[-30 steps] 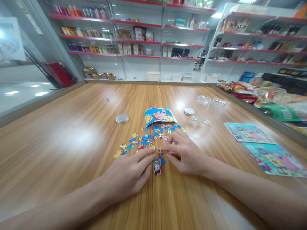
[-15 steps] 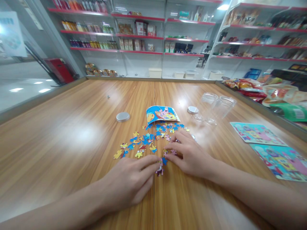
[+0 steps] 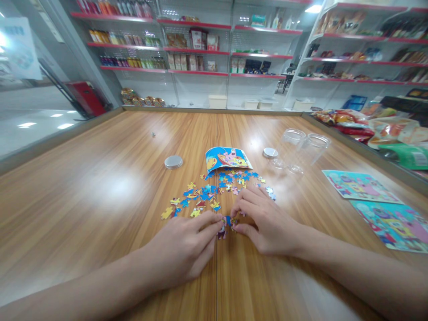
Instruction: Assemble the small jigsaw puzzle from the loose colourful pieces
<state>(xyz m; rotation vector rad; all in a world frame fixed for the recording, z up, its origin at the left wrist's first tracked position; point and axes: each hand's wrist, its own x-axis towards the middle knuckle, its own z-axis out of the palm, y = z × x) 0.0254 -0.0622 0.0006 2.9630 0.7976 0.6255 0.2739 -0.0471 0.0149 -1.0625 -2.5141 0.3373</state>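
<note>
Small jigsaw pieces lie in a loose pile (image 3: 203,193) of blue, yellow and pink on the wooden table. My left hand (image 3: 187,243) rests at the near side of the pile, its fingertips closed on a puzzle piece (image 3: 221,232) with pink and dark parts. My right hand (image 3: 264,218) pinches another small puzzle piece (image 3: 234,224) between thumb and fingers, right beside a blue piece (image 3: 228,220) that touches the left one. Whether the pieces interlock I cannot tell. Behind the pile a curved cartoon picture sheet (image 3: 229,158) stands on the table.
Two clear jars (image 3: 314,147) stand at the right back, near a silver lid (image 3: 270,153). Another silver lid (image 3: 173,162) lies left of the picture sheet. Two cartoon puzzle boards (image 3: 363,186) lie at the right. Snack bags (image 3: 344,120) sit beyond the table's right edge.
My right hand has brought its piece down and closer to the blue piece by my left fingers. My left hand has hardly moved. The view has shifted slightly.
</note>
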